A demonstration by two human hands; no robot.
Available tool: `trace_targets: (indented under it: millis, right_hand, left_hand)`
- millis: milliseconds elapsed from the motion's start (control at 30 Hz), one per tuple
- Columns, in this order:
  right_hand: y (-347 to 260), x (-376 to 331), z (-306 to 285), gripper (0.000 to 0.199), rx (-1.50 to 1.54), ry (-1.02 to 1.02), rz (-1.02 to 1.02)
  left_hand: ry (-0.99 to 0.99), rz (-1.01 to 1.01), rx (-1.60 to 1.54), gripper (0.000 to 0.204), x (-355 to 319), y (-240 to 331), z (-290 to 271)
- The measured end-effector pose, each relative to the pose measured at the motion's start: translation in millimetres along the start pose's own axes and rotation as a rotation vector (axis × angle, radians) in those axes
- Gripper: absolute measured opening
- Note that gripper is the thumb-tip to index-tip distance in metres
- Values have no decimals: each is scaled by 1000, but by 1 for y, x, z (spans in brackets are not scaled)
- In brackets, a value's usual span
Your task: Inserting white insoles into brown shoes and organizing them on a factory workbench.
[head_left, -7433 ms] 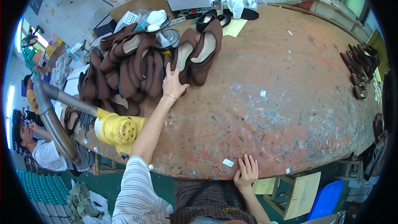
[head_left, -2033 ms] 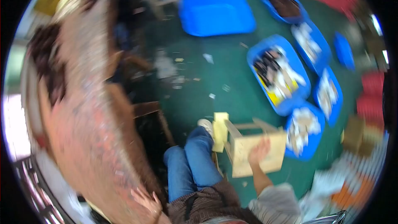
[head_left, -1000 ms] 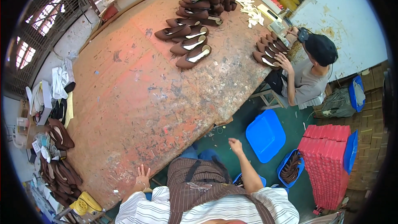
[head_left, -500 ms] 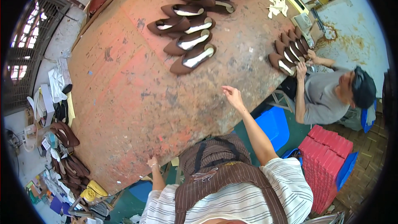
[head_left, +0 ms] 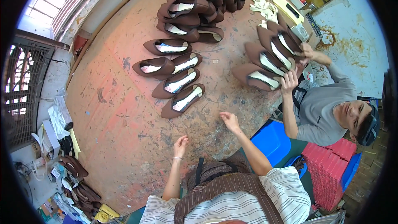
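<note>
My left hand hovers over the worn reddish table near its front edge, fingers apart and empty. My right hand reaches further out, also empty, a short way below a row of brown pumps with pale insoles. The nearest pump lies just up and left of my right hand. More brown pumps are stacked in a heap at the far end.
A person in a grey shirt sits at the table's right side, hands on another row of brown pumps. A blue bin and red stacked crates stand on the floor. More shoes lie at the lower left.
The view has swung and come closer to the table. Both my hands have moved out over the tabletop toward the row of pumps. The seated person has shifted the pumps at the right.
</note>
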State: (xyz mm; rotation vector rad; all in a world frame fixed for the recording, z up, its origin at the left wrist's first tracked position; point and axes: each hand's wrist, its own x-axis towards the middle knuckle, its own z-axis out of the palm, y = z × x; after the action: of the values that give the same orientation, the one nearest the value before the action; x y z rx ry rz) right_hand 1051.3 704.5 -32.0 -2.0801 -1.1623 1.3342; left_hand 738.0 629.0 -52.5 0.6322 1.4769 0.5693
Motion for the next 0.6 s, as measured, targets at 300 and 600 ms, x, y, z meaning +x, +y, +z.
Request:
trace_targets:
  millis: [300,600]
  right_hand:
    - [-13,-39,28,24,-164,-49,-115]
    - [-32,-13,6,25,-140,-83,-107]
  left_hand:
    - [147,-196,36,29,-24,-51,-48]
    - [2,-277,-357,39,-24,12,-15]
